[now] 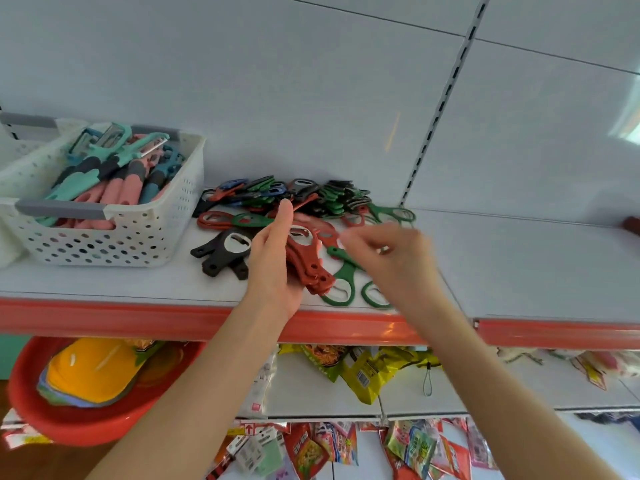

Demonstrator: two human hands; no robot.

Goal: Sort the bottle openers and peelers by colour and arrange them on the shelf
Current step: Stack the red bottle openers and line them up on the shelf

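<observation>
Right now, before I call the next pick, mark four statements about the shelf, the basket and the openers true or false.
1. The left hand holds a stack of red plastic bottle openers. True.
2. The white perforated plastic basket holds bottle openers. False: it holds teal and pink peelers.
3. Black bottle openers lie on the white shelf between basket and left hand. True.
4. The pile of openers at the back is all one colour. False: red, green, blue and black are mixed.
</observation>
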